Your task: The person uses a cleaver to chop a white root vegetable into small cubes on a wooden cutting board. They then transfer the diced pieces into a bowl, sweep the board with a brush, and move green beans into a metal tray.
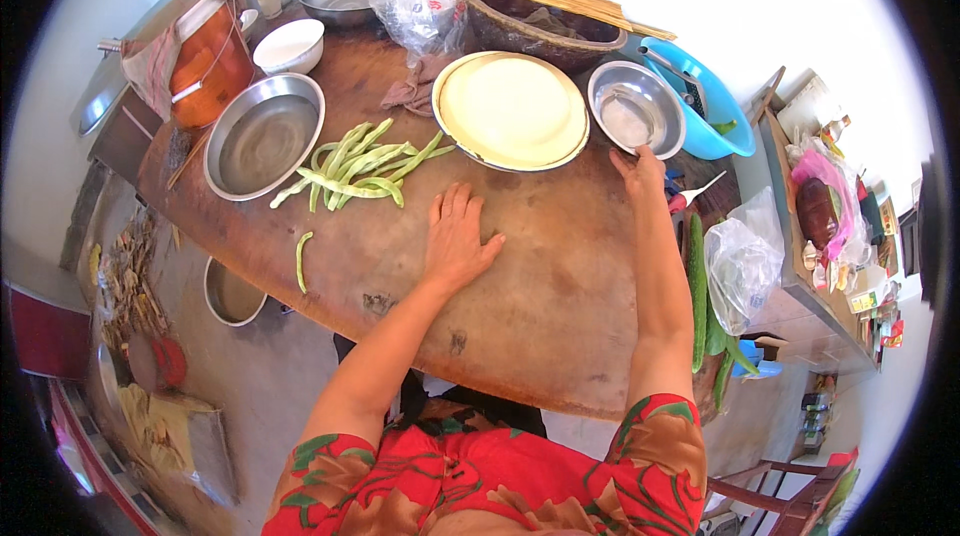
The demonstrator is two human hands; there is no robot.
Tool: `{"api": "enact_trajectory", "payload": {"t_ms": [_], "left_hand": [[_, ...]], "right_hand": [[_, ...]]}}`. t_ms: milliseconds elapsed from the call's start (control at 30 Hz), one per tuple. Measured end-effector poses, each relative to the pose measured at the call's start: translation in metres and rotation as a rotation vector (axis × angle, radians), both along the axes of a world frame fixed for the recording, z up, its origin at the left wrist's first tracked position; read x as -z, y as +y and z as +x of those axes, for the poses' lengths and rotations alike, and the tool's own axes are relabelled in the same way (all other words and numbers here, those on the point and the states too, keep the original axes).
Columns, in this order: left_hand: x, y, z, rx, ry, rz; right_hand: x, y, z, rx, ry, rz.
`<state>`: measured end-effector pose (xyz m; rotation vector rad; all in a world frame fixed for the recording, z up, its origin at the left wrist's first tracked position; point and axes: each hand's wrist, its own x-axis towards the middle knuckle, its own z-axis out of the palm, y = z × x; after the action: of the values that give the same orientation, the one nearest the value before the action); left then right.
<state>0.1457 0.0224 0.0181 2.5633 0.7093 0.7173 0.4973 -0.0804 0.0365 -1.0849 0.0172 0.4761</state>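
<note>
My left hand (459, 239) lies flat on the brown wooden table (530, 306), its fingers spread and nothing in it. At the near rim of a small metal bowl (655, 86), my right hand (642, 174) grips the edge with thumb and fingers; part of the grip is hidden by the hand itself. Left of that bowl sits a wide, pale yellow enamel basin (512, 111) with a dark rim. A loose pile of green beans (362, 168) rests beyond my left hand, and a single bean (302, 262) lies apart near the table edge.
A metal basin (264, 136) stands left of the beans, near an orange bucket (212, 66). Behind are a white bowl (290, 46), a dark wide bowl (500, 21) with sticks across it, and a blue basin (738, 143). Cucumbers (697, 286) and a plastic bag (745, 256) lie rightward.
</note>
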Motion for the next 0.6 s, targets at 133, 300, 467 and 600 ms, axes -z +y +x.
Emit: {"api": "enact_trajectory", "payload": {"t_ms": [133, 300, 467, 600], "left_hand": [[0.000, -0.001, -0.001, -0.008, -0.014, -0.017], [0.001, 0.000, -0.003, -0.009, -0.021, -0.027], [0.007, 0.001, -0.003, -0.005, -0.056, -0.030], [0.009, 0.000, -0.005, 0.000, -0.091, -0.025]], "right_hand": [[-0.011, -0.018, -0.016, -0.011, 0.074, 0.037], [-0.035, -0.052, -0.067, -0.044, 0.093, 0.136], [-0.054, -0.102, -0.153, -0.111, -0.042, 0.048], [-0.032, -0.138, -0.208, -0.175, -0.066, -0.028]]}}
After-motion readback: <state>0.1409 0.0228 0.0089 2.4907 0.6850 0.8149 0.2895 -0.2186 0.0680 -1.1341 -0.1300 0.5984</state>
